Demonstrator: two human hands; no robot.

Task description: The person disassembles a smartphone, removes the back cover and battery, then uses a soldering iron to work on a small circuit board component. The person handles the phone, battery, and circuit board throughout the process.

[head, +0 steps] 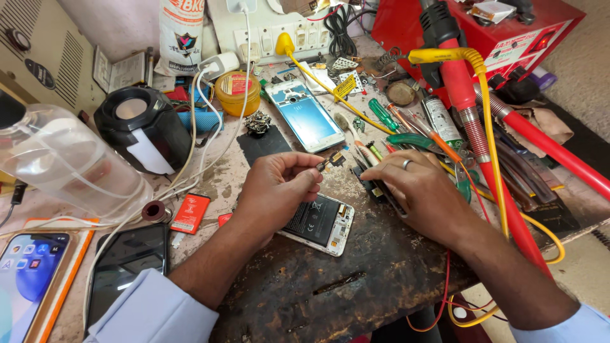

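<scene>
L hand (pixel 279 184) pinches a small dark phone part (pixel 332 161) between thumb & forefinger tips, held just above the opened phone (pixel 321 222) on the worn bench (pixel 330 286). R hand (pixel 416 190) rests curled, palm down, fingertips on small dark parts (can't tell if gripped) beside the screwdrivers (pixel 394 124). A blue phone back (pixel 305 115) lies farther back

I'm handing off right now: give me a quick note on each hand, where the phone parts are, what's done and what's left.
Left hand: pinches a small part at its fingertips, above the bench.
Right hand: rests on the bench over dark pieces by the tools; its grip is hidden.
Opened phone: back off, battery showing, under the left hand.
Blue phone: lies farther back.
Done: back cover removed.
Left: small part not yet set down or fitted.
</scene>
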